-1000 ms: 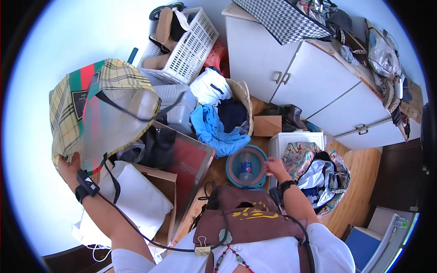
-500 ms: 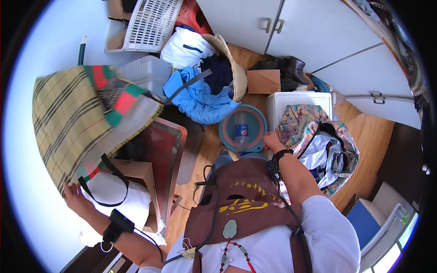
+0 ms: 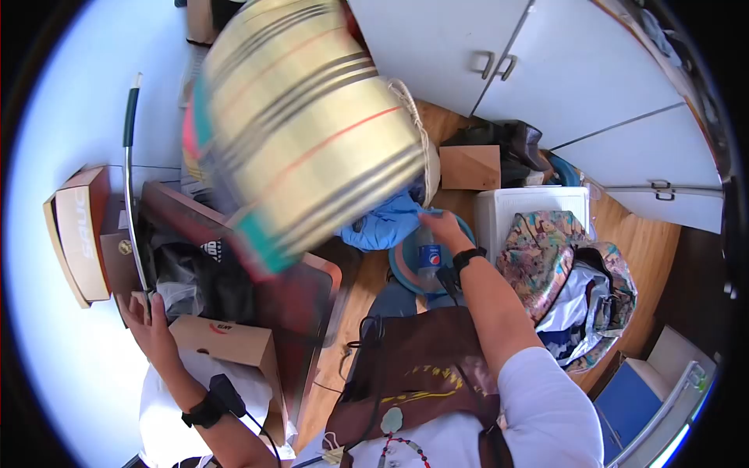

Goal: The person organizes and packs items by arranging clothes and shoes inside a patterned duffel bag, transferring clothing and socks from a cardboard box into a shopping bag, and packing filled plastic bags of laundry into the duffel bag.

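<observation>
A large yellow striped woven bag [image 3: 312, 132] with red and green trim hangs tilted and motion-blurred over the laundry basket, hiding most of it. My right hand [image 3: 442, 228] is beside the bag's lower right side, at the edge of a blue garment [image 3: 386, 222]. Its fingers are curled, and what they grip is hidden. Below that hand, a clear bottle with a blue label [image 3: 429, 257] stands in a blue-rimmed basin [image 3: 399, 273]. At the left, my left hand [image 3: 152, 331] is open, fingers apart, beside the lower end of a metal pole with a dark grip [image 3: 129, 117].
Shoe boxes [image 3: 82, 234], a brown carton [image 3: 222, 339] and a white bag [image 3: 168, 402] crowd the left. On the right are a floral bag [image 3: 534, 249] with silvery lining, a white lidded box [image 3: 538, 199] and a small brown box [image 3: 470, 167]. Grey cabinets [image 3: 577, 70] stand behind.
The striped bag has swung from the left to the upper middle, out of my left hand, uncovering the pole and shoe boxes. My right hand has moved up and left. The view has shifted.
</observation>
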The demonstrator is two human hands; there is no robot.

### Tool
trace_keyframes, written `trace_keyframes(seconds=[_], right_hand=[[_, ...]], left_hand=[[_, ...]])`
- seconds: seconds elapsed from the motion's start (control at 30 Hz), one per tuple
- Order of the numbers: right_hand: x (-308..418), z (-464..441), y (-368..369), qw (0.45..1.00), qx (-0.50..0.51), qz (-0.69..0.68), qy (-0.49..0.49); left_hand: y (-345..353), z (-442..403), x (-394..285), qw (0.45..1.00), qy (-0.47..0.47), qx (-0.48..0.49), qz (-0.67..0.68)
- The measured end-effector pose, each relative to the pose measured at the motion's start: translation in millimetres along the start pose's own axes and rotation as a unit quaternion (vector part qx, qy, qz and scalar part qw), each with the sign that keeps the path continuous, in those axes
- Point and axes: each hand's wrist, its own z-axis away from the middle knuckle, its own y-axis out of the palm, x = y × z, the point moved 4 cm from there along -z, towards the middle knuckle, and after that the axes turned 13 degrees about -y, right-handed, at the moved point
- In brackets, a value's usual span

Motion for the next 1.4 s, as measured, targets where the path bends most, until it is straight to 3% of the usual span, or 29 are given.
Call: trace_keyframes(seconds=[0.07, 0.1, 0.2, 0.27, 0.33, 0.37, 0.43, 0.5, 0.63, 0.77, 0.9, 0.97, 1.03, 1.2, 1.33, 1.4], right_hand=[[-14.7, -28.0, 25.6, 0.988, -0.113, 0.108, -0.008], [-19.6, -41.1, 35.3, 0.989, -0.109, 0.100, -0.003], [-27.6, -76.9, 62.8, 0.896, 0.032, 0.419, -0.144], [-32.3, -85.7, 73.2, 0.922, 0.006, 0.377, -0.093], [-44.5, -85.0, 64.9, 0.978, -0.048, 0.198, -0.034], [-65.2, -90.5, 65.9, 0.990, -0.054, 0.130, -0.030], [-43.3, -61.4, 47.3, 0.997, -0.028, 0.077, -0.001], [-20.0, -31.5, 32.4, 0.999, -0.036, -0.014, 0.034], [-6.4, -9.2, 16.3, 0.998, -0.021, 0.033, 0.047], [2.1, 29.7, 38.5, 0.996, 0.068, -0.005, 0.060], [-35.4, 73.9, 67.4, 0.992, 0.076, -0.068, 0.081], [-44.3, 96.8, 65.3, 0.991, 0.118, -0.029, 0.057], [-57.0, 124.3, 58.8, 0.989, 0.074, -0.108, 0.069], [-102.4, 167.4, 21.5, 0.990, 0.089, -0.102, 0.035], [-128.1, 196.4, 34.3, 0.989, 0.091, -0.089, 0.070], [-115.5, 231.6, 46.3, 0.987, 0.025, -0.140, 0.072]], left_hand=[[24.5, 12.1, -13.3, 0.997, 0.044, 0.032, -0.046], [38.5, 16.2, -21.2, 0.989, 0.097, 0.064, -0.088], [63.8, 31.0, -16.9, 0.972, 0.105, 0.160, -0.136], [76.6, 40.3, -16.8, 0.961, 0.084, 0.222, -0.145], [81.8, 41.9, -12.2, 0.941, 0.140, 0.247, -0.183], [80.6, 42.7, -16.2, 0.946, 0.132, 0.233, -0.180], [83.1, 52.7, -30.1, 0.918, 0.213, 0.262, -0.206], [78.6, 61.0, -36.3, 0.922, 0.212, 0.265, -0.184], [69.4, 88.0, -35.6, 0.910, 0.216, 0.318, -0.155], [62.0, 124.9, -31.2, 0.895, 0.253, 0.334, -0.149], [31.9, 175.7, -24.4, 0.904, 0.259, 0.323, -0.111], [13.8, 206.9, -12.2, 0.916, 0.251, 0.294, -0.106], [0.3, 241.7, 8.7, 0.918, 0.232, 0.295, -0.128], [-21.1, 329.9, 42.2, 0.886, 0.214, 0.373, -0.176], [-53.5, 368.5, 41.0, 0.872, 0.271, 0.381, -0.147], [-71.4, 379.2, 52.7, 0.867, 0.277, 0.388, -0.147]])
